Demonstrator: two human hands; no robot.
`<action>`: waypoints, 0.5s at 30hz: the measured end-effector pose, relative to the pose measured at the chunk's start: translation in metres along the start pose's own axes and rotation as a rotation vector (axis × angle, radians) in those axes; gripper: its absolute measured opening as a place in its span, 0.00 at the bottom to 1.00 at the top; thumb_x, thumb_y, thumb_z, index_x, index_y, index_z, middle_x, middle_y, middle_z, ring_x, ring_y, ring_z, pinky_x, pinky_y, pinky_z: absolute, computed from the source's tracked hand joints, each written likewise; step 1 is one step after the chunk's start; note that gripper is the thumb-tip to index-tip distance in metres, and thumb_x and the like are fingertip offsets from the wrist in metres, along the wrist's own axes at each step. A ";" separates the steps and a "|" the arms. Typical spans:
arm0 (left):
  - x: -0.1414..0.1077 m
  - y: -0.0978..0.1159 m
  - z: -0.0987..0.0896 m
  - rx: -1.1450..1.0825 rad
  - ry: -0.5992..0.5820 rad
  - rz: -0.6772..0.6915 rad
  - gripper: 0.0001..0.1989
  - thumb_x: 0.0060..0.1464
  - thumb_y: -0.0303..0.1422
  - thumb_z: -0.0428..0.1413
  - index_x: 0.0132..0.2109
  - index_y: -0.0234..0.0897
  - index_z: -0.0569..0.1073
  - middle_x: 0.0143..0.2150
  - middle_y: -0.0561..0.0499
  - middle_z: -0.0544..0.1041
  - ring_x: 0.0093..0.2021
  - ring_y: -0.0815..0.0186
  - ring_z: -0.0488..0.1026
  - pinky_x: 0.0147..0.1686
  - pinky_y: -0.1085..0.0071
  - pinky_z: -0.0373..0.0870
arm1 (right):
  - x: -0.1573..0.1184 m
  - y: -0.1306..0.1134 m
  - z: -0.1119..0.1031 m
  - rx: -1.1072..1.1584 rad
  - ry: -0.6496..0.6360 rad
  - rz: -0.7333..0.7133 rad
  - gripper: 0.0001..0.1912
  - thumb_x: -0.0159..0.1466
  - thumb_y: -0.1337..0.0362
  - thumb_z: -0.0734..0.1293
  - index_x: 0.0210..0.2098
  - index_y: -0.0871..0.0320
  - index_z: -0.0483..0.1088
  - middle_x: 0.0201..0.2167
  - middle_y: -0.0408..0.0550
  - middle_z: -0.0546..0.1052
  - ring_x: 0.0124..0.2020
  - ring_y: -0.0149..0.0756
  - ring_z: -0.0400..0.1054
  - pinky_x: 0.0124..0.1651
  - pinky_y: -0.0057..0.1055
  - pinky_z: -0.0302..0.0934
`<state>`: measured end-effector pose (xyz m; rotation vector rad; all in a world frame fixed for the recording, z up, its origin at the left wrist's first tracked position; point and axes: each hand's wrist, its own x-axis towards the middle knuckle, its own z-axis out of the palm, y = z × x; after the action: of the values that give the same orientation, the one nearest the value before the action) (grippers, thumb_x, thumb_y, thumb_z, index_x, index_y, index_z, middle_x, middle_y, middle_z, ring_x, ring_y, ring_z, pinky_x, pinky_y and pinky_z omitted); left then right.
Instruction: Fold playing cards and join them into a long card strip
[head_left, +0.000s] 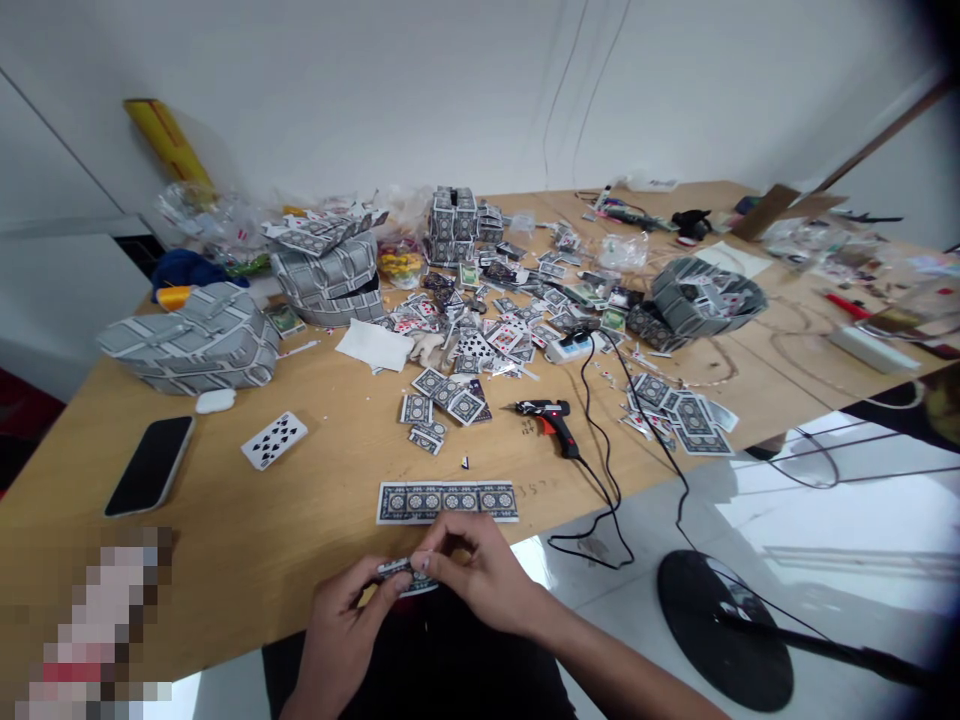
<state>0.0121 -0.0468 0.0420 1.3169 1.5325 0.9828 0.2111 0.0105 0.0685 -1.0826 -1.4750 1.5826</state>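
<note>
Near the table's front edge, my left hand (360,605) and my right hand (469,560) pinch a folded playing card (420,582) between thumbs and fingers. The card has a dark patterned back, and my fingers cover part of it. Just beyond my hands lies a strip of patterned playing cards (450,500) set side by side. A black hot glue gun (551,420) with an orange trigger rests farther off to the right. Several folded cards (427,435) lie to its left.
A phone (151,465) and a spade card (274,440) lie on the left. Woven card baskets (195,340) and a card pile (487,335) stand behind. At right are a card bowl (705,295), loose cards (694,420) and the glue gun's black cord (611,480). A round black stand base (724,630) is on the floor.
</note>
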 end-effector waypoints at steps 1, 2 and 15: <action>0.000 -0.001 0.000 0.004 0.010 0.008 0.15 0.61 0.45 0.64 0.33 0.41 0.83 0.28 0.55 0.81 0.31 0.64 0.78 0.34 0.75 0.72 | 0.000 0.001 0.000 0.000 0.002 -0.003 0.18 0.66 0.50 0.75 0.31 0.59 0.78 0.27 0.45 0.79 0.29 0.32 0.70 0.34 0.27 0.60; -0.001 -0.002 0.001 0.011 0.010 0.024 0.15 0.61 0.46 0.64 0.33 0.41 0.83 0.27 0.55 0.81 0.30 0.64 0.78 0.33 0.75 0.72 | -0.001 0.001 0.000 0.000 0.004 0.002 0.17 0.66 0.51 0.75 0.30 0.58 0.78 0.27 0.44 0.79 0.29 0.32 0.69 0.33 0.27 0.60; 0.004 -0.016 0.000 0.018 -0.010 0.051 0.13 0.59 0.46 0.66 0.42 0.42 0.85 0.38 0.50 0.87 0.38 0.60 0.85 0.41 0.71 0.79 | 0.001 0.001 0.002 -0.045 0.037 -0.046 0.13 0.66 0.54 0.76 0.32 0.57 0.80 0.31 0.46 0.84 0.33 0.35 0.76 0.39 0.29 0.65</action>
<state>0.0068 -0.0449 0.0262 1.3779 1.5093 0.9950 0.2091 0.0110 0.0676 -1.0900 -1.5063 1.4968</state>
